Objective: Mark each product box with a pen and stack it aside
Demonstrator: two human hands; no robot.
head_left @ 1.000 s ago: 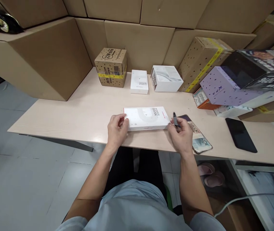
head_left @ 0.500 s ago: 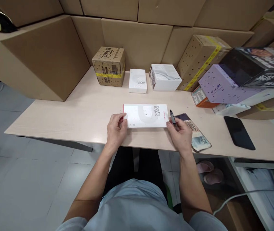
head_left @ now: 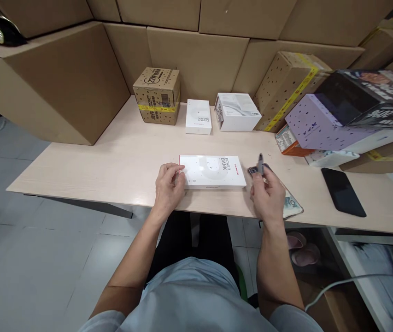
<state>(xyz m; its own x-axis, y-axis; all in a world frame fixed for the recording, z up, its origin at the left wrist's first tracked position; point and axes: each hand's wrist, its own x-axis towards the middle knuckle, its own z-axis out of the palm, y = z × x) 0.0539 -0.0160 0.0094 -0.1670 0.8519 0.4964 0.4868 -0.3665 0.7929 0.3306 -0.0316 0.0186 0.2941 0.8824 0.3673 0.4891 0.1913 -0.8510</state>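
Observation:
A white power bank box (head_left: 205, 177) lies flat near the table's front edge, its printed top facing up. My left hand (head_left: 169, 186) is closed on the box's left end, thumb at the near side and fingers along the edge. Just off the box's right end, my right hand (head_left: 268, 196) pinches a small grey pen-shaped tool (head_left: 260, 164), its tip pointing up and away from me. Beneath and beside that hand lies a phone in a case with a banknote pattern (head_left: 292, 206), partly covered by the hand.
Farther back on the table (head_left: 89, 170) stand a brown spotted carton (head_left: 156, 97), a smaller white box (head_left: 198, 115) and a wider white box (head_left: 238, 112). Stacked boxes, one purple (head_left: 315, 122), crowd the right. A black phone (head_left: 343, 191) lies at the right front.
My right hand has let go of the box's right end and moved right, turning the pen-shaped tool more upright. The box has settled slightly nearer to me, with my left hand still on it.

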